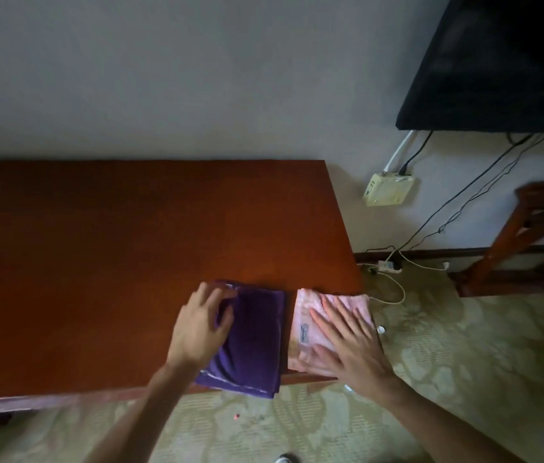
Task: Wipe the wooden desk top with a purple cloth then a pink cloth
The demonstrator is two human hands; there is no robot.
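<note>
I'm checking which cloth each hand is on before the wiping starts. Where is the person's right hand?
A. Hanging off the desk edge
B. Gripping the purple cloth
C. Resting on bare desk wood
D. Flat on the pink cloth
D: the right hand lies with straight fingers flat on the pink cloth, while the left hand is on the purple cloth.

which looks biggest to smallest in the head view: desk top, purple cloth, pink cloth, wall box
1. desk top
2. purple cloth and pink cloth: folded, look alike in size, and hands hide part of each, so unranked
3. wall box, though it sits farther away
</note>
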